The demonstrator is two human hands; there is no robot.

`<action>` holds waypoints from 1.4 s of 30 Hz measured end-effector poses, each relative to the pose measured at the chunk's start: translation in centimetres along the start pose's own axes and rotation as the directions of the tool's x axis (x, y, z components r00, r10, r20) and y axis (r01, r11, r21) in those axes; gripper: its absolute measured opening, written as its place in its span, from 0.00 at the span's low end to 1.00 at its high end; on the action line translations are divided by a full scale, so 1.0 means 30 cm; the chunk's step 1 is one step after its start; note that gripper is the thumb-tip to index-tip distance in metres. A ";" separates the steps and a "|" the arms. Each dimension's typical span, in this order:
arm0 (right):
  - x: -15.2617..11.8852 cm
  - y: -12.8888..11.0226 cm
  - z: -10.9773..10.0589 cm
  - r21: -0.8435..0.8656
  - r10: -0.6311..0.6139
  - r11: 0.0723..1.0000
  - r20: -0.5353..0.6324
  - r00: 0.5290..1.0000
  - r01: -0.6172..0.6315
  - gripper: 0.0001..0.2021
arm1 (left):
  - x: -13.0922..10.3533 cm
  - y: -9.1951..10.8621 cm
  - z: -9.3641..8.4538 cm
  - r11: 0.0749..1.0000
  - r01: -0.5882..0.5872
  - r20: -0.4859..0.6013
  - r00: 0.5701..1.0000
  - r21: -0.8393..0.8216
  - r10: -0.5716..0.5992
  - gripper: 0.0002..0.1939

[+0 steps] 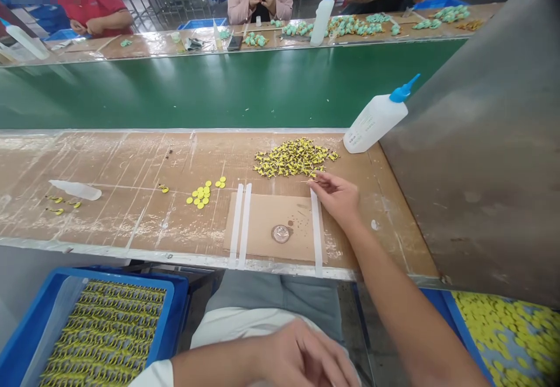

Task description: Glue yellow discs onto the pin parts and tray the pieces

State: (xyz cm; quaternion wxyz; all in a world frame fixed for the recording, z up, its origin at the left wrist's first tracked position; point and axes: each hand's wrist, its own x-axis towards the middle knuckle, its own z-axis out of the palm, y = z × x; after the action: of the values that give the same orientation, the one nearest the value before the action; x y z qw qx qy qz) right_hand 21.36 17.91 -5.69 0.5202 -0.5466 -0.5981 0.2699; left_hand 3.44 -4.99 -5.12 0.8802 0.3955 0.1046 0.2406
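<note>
Fingertips of your right hand pinch together at the yellow parts heap, apparently picking one; left hand rests loosely open below.

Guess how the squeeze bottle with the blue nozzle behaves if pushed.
The squeeze bottle lies tilted against the metal panel, so a nudge would probably slide or roll it. It looks like thin translucent plastic, likely light and squashy. The right hand is at the yellow-black parts.
</note>
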 end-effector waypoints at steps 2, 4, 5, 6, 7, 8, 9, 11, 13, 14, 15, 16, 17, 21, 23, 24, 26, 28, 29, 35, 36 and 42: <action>-0.038 -0.038 -0.017 0.043 0.055 0.998 -0.082 0.995 -0.052 0.20 | 0.002 0.044 -0.024 0.960 -0.196 -0.229 0.962 -0.201 0.149 0.20; -0.093 -0.083 -0.025 0.156 0.135 0.981 -0.135 0.982 -0.114 0.17 | 0.002 0.095 -0.050 0.886 -0.375 -0.402 0.881 -0.274 0.248 0.14; -0.125 -0.105 -0.025 0.230 0.180 0.963 -0.146 0.973 -0.144 0.16 | 0.001 0.120 -0.062 0.857 -0.439 -0.461 0.840 -0.270 0.285 0.13; -0.159 -0.126 -0.023 0.298 0.222 0.939 -0.145 0.964 -0.171 0.15 | -0.002 0.142 -0.071 0.840 -0.481 -0.503 0.806 -0.252 0.311 0.13; -0.191 -0.143 -0.018 0.349 0.252 0.917 -0.137 0.958 -0.191 0.14 | -0.006 0.162 -0.079 0.832 -0.505 -0.532 0.781 -0.230 0.327 0.13; -0.222 -0.157 -0.011 0.377 0.264 0.904 -0.128 0.956 -0.200 0.14 | -0.011 0.180 -0.083 0.830 -0.518 -0.553 0.762 -0.208 0.337 0.14; -0.250 -0.168 -0.004 0.390 0.266 0.899 -0.126 0.956 -0.199 0.13 | -0.016 0.195 -0.087 0.831 -0.525 -0.571 0.746 -0.185 0.344 0.13; -0.291 -0.181 0.013 0.394 0.251 0.900 -0.126 0.960 -0.184 0.13 | -0.030 0.222 -0.093 0.842 -0.523 -0.611 0.712 -0.133 0.346 0.12; -0.316 -0.187 0.029 0.382 0.236 0.907 -0.114 0.965 -0.177 0.12 | -0.043 0.250 -0.107 0.849 -0.525 -0.668 0.652 -0.057 0.358 0.11; -0.324 -0.189 0.036 0.367 0.226 0.914 -0.109 0.968 -0.172 0.12 | -0.048 0.264 -0.120 0.851 -0.525 -0.703 0.608 -0.007 0.369 0.12; -0.331 -0.191 0.043 0.347 0.210 0.924 -0.105 0.972 -0.162 0.12 | -0.053 0.279 -0.137 0.850 -0.525 -0.738 0.553 0.050 0.385 0.12; -0.336 -0.194 0.050 0.326 0.190 0.934 -0.103 0.976 -0.147 0.12 | -0.056 0.294 -0.158 0.847 -0.521 -0.768 0.496 0.111 0.405 0.13; -0.340 -0.196 0.056 0.304 0.166 0.944 -0.104 0.981 -0.127 0.12 | -0.058 0.307 -0.182 0.841 -0.513 -0.792 0.438 0.168 0.426 0.13; -0.360 -0.202 0.080 0.246 0.067 0.969 -0.133 0.989 -0.033 0.08 | -0.056 0.337 -0.276 0.798 -0.512 -0.814 0.284 0.317 0.506 0.13; -0.368 -0.200 0.087 0.218 0.015 0.976 -0.157 0.987 0.020 0.06 | -0.053 0.336 -0.305 0.775 -0.530 -0.813 0.245 0.343 0.528 0.13; -0.371 -0.198 0.089 0.204 -0.009 0.978 -0.165 0.986 0.043 0.05 | -0.051 0.333 -0.314 0.768 -0.535 -0.815 0.230 0.351 0.532 0.13; -0.374 -0.196 0.090 0.178 -0.050 0.981 -0.165 0.985 0.080 0.04 | -0.048 0.324 -0.320 0.767 -0.529 -0.817 0.213 0.365 0.536 0.13; -0.373 -0.196 0.090 0.161 -0.084 0.981 -0.147 0.986 0.108 0.05 | -0.046 0.317 -0.316 0.767 -0.515 -0.808 0.216 0.382 0.548 0.13; -0.372 -0.197 0.091 0.154 -0.098 0.981 -0.138 0.986 0.119 0.05 | -0.045 0.315 -0.313 0.766 -0.510 -0.801 0.221 0.392 0.557 0.12; -0.366 -0.208 0.095 0.118 -0.131 0.982 -0.129 0.983 0.146 0.05 | -0.046 0.317 -0.304 0.770 -0.496 -0.779 0.257 0.402 0.572 0.10; -0.366 -0.209 0.095 0.113 -0.131 0.983 -0.128 0.983 0.145 0.04 | -0.047 0.317 -0.304 0.772 -0.494 -0.782 0.255 0.400 0.569 0.10; -0.370 -0.200 0.096 0.091 -0.127 0.986 -0.126 0.984 0.139 0.04 | -0.046 0.319 -0.305 0.777 -0.497 -0.783 0.269 0.386 0.561 0.10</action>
State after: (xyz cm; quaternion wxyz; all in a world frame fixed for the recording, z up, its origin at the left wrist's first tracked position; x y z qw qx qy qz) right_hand 14.94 6.72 -4.87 0.5987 -0.4939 -0.5869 0.2306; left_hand -4.43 5.70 -4.06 0.5551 0.2560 0.4038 0.6807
